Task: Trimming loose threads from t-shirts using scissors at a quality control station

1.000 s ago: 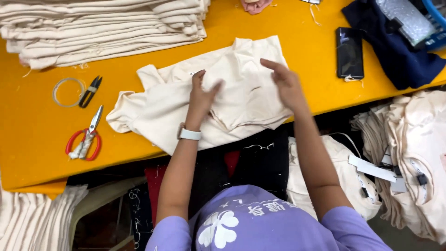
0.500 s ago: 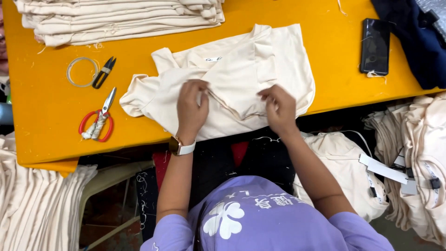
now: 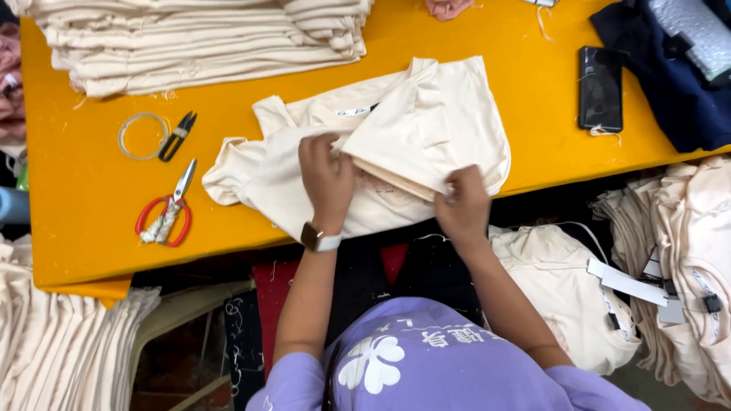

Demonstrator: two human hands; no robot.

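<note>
A cream T-shirt point(image 3: 426, 129) lies partly folded on the yellow table point(image 3: 91, 205), near its front edge. My left hand point(image 3: 327, 179), with a watch on the wrist, grips a fold of the shirt near its middle. My right hand point(image 3: 463, 207) pinches the lower edge of the folded-over right flap. The shirt's left sleeve point(image 3: 228, 171) spreads out flat toward the scissors.
A tall stack of folded cream shirts point(image 3: 205, 38) sits at the back left. Red-handled scissors point(image 3: 167, 213), small black snips point(image 3: 179, 135) and a clear tape ring point(image 3: 141, 135) lie at left. A black phone point(image 3: 600, 87) and dark blue cloth point(image 3: 662, 76) are at right. More cream shirts point(image 3: 670, 251) pile below the table.
Both hands came down from the shirt's middle to its front part and took hold of the cloth. The right side of the shirt is now folded over toward the middle.
</note>
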